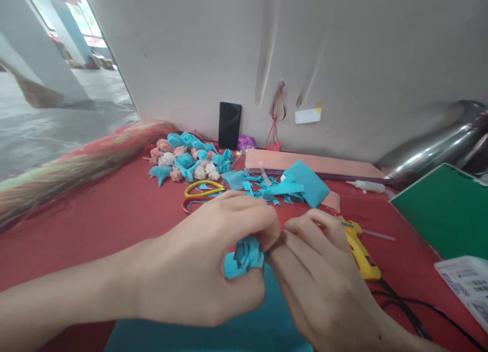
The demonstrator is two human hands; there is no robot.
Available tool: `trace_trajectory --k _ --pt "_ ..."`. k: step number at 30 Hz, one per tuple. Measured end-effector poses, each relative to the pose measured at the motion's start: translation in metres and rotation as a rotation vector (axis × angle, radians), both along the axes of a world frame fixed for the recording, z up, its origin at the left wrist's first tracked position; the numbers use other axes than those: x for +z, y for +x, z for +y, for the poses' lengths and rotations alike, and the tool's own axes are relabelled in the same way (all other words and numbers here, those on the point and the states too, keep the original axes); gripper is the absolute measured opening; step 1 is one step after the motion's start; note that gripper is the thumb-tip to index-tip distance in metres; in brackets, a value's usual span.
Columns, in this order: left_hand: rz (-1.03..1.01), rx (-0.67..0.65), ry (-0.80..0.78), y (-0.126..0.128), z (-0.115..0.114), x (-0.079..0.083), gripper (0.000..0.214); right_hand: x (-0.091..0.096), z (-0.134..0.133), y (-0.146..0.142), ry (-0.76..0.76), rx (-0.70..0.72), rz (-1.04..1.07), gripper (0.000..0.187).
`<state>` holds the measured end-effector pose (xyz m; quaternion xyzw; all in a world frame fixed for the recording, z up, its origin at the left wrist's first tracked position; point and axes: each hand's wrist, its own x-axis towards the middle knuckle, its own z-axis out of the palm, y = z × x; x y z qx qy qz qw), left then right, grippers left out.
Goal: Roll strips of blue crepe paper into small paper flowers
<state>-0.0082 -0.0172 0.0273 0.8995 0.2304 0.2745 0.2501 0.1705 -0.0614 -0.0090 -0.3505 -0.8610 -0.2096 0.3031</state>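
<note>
Fingers and thumb of the left hand (202, 265) are clamped around a crumpled blue paper flower (248, 253) above a blue sheet (209, 338). Just beside, the right hand (324, 281) bends inward, fingertips hidden; I can't tell their grip. Scissors (219, 188) lie beyond, near piled roses (186, 161).

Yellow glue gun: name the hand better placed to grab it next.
Probably the right hand: the glue gun lies close by it, on its right, while the left hand is farther off and holds gathered blue paper.
</note>
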Motion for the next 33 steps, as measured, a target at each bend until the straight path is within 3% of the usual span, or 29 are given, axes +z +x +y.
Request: trace_trajectory --k 5,17,33 --pt "-0.012 -0.002 0.051 0.003 0.000 -0.001 0.018 0.001 0.000 -0.001 -0.003 0.008 -0.001 0.034" --pt "-0.021 0.057 0.063 0.003 0.001 -0.002 0.015 -0.001 0.001 -0.003 0.180 -0.099 -0.088 0.028" --pt "-0.001 0.013 0.233 0.005 0.008 -0.010 0.015 -0.002 0.003 -0.003 0.068 -0.111 -0.115 0.038"
